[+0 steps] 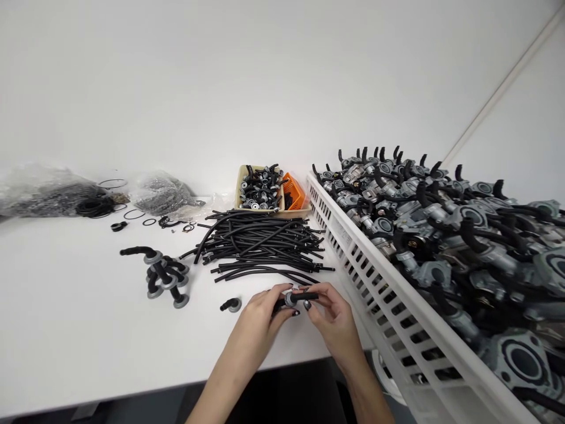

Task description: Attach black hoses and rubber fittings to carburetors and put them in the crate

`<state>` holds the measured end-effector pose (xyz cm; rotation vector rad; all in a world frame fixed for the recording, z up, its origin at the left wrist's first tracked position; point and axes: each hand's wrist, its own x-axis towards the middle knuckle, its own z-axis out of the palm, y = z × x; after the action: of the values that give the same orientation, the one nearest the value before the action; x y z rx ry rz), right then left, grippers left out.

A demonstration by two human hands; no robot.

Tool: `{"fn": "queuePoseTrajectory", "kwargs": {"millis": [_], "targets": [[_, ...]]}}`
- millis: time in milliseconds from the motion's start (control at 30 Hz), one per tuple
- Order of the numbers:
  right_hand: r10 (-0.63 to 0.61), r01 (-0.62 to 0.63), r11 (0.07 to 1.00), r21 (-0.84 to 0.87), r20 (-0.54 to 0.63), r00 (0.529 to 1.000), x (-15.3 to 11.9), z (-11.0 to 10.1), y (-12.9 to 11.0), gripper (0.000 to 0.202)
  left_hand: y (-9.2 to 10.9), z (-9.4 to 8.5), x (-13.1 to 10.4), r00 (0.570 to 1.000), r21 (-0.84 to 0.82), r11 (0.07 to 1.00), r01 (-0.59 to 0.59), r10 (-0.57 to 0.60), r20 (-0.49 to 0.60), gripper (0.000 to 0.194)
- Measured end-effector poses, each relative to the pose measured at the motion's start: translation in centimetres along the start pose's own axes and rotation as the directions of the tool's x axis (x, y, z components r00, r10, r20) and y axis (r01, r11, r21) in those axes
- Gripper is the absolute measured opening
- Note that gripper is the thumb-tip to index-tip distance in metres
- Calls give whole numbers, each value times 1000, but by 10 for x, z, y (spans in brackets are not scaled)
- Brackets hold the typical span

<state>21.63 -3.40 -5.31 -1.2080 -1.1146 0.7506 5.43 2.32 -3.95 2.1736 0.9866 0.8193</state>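
Grasping a tubed fitting (289, 299), left fingers (276, 291) and right fingers (325, 289) are near black hoses (260, 238) and white crate (383, 270).

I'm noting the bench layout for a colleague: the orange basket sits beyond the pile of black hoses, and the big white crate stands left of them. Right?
Not quite: the head view shows the white crate standing right of the black hoses, not left. The orange basket does sit beyond them.

A black rubber elbow hose with a grey metal fitting (290, 299) is held between the left hand (261, 315) and the right hand (334, 317) above the white table (79, 330), near a pile of straight black rubber hoses (260, 238) beside the white perforated crate (375, 265).
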Motion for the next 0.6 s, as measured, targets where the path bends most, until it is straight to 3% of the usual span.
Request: {"fn": "queuePoseTrajectory", "kwargs": {"millis": [133, 333, 500, 600], "targets": [[-41, 41, 998, -49, 14, 999, -1, 1, -2, 14, 2, -1, 0, 999, -14, 999, -42, 42, -6, 23], [-49, 49, 996, -72, 11, 999, -3, 1, -1, 17, 5, -4, -1, 997, -109, 994, 31, -22, 80, 23], [-25, 21, 999, -38, -102, 994, -1, 2, 4, 14, 10, -5, -3, 995, -120, 990, 70, -61, 80, 15], [11, -10, 1000, 6, -229, 973, 1, 3, 5, 13, 12, -5, -3, 992, -106, 989, 105, -97, 85, 15]]}}
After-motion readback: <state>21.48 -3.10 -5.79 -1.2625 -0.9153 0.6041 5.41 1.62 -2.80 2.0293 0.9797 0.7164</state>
